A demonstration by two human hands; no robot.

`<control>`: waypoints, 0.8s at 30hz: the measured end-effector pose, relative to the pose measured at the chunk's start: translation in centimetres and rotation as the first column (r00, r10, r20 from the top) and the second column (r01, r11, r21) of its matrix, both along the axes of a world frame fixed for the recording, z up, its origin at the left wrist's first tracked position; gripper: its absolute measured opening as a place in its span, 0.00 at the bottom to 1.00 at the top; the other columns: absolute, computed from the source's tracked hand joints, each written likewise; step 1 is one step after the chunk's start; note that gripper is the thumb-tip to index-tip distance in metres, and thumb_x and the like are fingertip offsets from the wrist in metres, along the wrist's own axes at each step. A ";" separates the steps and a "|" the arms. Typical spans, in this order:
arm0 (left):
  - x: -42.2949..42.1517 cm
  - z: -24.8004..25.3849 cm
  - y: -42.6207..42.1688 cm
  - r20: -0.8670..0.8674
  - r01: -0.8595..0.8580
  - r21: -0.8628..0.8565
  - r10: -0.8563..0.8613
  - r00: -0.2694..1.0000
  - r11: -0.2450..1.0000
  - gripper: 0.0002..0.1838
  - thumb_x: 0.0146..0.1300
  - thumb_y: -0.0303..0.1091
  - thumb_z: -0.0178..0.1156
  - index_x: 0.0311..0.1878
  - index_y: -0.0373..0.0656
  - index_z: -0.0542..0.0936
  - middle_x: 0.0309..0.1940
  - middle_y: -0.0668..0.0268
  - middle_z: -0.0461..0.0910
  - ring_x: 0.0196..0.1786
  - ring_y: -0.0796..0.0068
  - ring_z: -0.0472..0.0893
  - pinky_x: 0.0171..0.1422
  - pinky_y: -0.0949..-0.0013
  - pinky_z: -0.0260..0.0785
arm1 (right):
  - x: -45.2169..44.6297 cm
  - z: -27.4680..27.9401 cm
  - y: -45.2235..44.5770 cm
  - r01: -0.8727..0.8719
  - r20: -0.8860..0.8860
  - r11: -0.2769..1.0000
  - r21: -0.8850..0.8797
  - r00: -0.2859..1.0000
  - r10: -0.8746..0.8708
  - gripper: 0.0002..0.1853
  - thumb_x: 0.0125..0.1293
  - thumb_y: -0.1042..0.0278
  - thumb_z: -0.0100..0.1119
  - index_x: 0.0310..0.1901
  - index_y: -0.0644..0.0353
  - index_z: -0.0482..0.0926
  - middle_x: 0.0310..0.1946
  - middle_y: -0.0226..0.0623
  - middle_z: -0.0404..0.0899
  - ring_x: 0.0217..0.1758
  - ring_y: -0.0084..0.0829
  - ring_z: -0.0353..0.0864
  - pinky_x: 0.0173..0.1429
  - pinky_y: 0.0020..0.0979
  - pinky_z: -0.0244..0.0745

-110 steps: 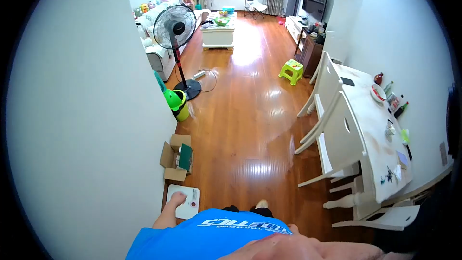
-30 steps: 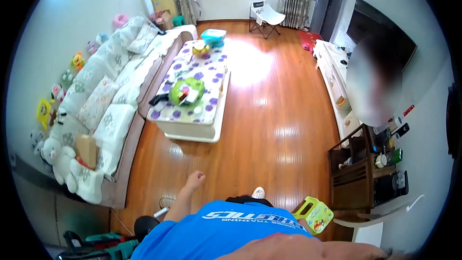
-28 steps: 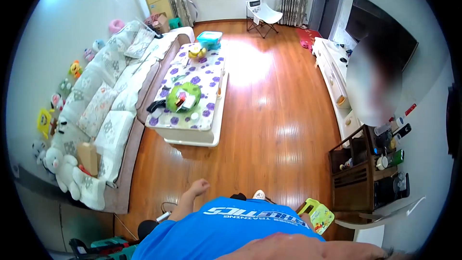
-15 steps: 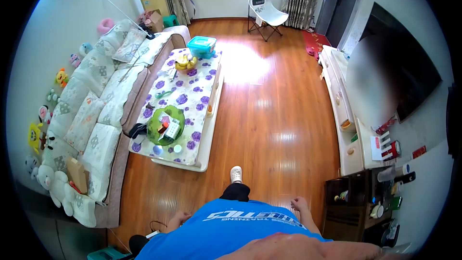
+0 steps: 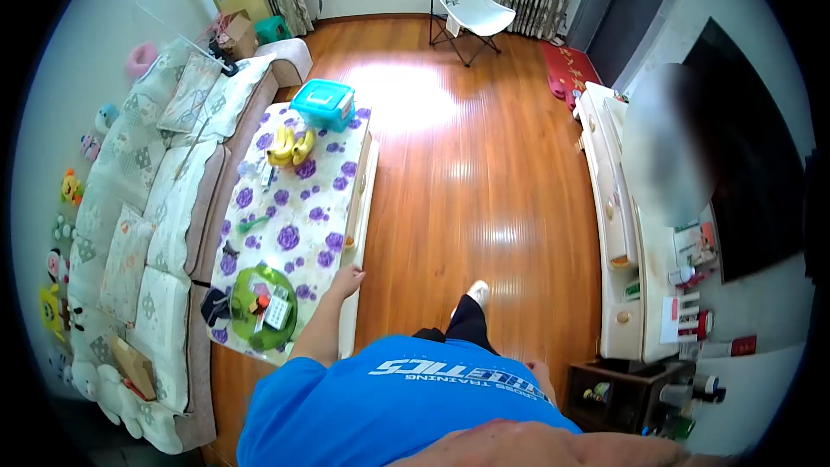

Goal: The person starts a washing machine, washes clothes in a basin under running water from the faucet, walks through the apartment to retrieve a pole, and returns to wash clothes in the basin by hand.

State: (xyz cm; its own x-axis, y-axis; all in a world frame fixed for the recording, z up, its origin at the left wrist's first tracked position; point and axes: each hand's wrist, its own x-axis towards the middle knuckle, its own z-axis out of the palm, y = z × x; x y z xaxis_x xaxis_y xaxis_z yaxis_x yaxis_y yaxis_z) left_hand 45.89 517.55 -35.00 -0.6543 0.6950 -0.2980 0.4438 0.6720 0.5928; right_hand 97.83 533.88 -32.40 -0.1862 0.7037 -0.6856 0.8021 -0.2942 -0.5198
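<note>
My left hand (image 5: 348,280) is out beside the long edge of the coffee table (image 5: 328,207), its fingers loosely curled with nothing seen in them. Nearest to it on the flowered tablecloth lies a round green mat (image 5: 251,329) with a white remote-like object (image 5: 277,311) and small red and black items. My right hand (image 5: 540,372) hangs low by my right side, partly behind my blue shirt; its fingers are mostly hidden. Further along the table are a bunch of bananas (image 5: 291,147) and a turquoise lidded box (image 5: 323,105).
A sofa (image 5: 173,207) with soft toys lines the left wall. On the right stand a long white cabinet (image 5: 635,320), a large television (image 5: 748,164) and a dark low shelf (image 5: 596,402). A white folding chair (image 5: 474,9) is at the far end of the wooden floor (image 5: 467,207).
I have moved forward, so the table and cabinet are closer. My left hand has swung forward beside the table; my right hand has moved back against my side. The other foot is now in front.
</note>
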 end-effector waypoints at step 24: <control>-14.5 -9.8 21.7 0.469 -0.154 -0.498 0.415 0.780 0.853 0.17 0.51 0.49 0.60 0.32 0.44 0.82 0.34 0.59 0.80 0.38 0.63 0.79 0.42 0.63 0.70 | -43.9 -1.4 53.6 -0.431 -0.139 0.886 0.171 0.880 0.455 0.10 0.55 0.63 0.55 0.29 0.62 0.79 0.20 0.37 0.78 0.22 0.25 0.78 0.23 0.27 0.71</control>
